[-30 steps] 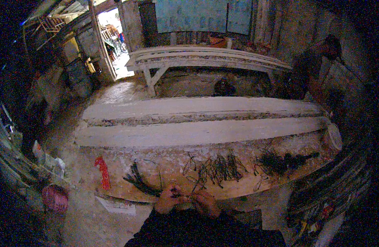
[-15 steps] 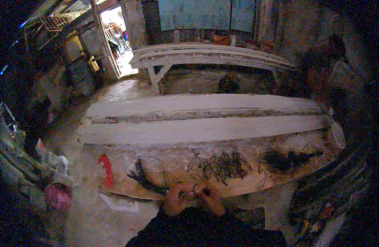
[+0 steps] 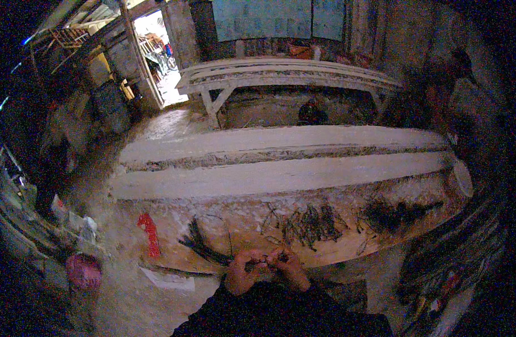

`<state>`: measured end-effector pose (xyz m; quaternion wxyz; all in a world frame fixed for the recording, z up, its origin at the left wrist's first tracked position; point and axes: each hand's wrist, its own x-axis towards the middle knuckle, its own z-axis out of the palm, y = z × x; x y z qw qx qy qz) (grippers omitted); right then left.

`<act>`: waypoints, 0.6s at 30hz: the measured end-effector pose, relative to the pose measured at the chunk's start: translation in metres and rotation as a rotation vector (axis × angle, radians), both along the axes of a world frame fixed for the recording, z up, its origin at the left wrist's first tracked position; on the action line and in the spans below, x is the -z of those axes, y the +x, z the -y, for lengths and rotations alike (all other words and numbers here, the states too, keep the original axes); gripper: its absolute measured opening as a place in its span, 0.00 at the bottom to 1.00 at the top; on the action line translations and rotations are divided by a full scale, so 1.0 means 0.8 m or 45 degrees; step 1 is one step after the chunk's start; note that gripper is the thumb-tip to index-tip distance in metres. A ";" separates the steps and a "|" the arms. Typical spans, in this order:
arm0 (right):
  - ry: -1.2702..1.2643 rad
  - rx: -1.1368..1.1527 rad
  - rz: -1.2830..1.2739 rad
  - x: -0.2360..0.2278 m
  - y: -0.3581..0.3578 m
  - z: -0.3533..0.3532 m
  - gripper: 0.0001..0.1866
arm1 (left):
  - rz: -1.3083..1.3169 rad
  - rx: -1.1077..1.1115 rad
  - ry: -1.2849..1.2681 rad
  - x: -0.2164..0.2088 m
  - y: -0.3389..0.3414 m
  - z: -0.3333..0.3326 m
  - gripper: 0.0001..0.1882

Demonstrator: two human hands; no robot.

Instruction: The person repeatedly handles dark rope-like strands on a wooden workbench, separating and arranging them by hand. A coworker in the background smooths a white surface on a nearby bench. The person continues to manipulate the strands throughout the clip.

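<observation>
Both hands pinch a dark strand at the workbench's near edge.

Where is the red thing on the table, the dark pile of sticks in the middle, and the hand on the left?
Red thing [image 3: 149,235]: head view, middle of its long red body.
Dark pile of sticks [image 3: 309,223]: head view, centre of the heap.
Left hand [image 3: 241,272]: head view, back of the hand.

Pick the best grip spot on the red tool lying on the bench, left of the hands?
The red tool lies flat and long, running near to far, with bare bench on both sides. Probably pinch it across its narrow width near the middle, coming from above. The left hand is nearer. Its finer shape is too blurred to tell.
</observation>
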<state>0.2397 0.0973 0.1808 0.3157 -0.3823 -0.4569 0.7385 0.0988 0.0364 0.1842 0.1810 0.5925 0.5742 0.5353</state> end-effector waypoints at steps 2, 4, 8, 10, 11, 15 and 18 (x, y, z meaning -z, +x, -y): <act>0.203 0.055 0.050 -0.004 -0.005 0.004 0.06 | -0.034 0.025 -0.050 -0.005 -0.008 0.001 0.12; 0.587 0.139 0.083 -0.006 -0.011 0.007 0.05 | 0.092 0.080 -0.128 -0.010 -0.017 0.002 0.10; 0.989 0.067 0.250 -0.011 -0.011 0.012 0.08 | 0.032 0.069 -0.143 -0.014 -0.033 0.001 0.10; 0.968 0.148 0.233 -0.014 -0.020 0.018 0.10 | -0.018 0.000 -0.112 -0.013 -0.037 0.001 0.09; 0.954 0.133 0.232 -0.016 -0.022 0.019 0.10 | -0.044 -0.036 -0.096 -0.012 -0.038 0.002 0.09; 1.023 0.015 0.336 -0.019 -0.027 0.018 0.10 | -0.046 -0.077 -0.109 -0.009 -0.043 0.009 0.09; 1.251 0.040 0.368 -0.012 -0.039 0.013 0.09 | 0.046 -0.075 -0.116 -0.008 -0.047 0.013 0.09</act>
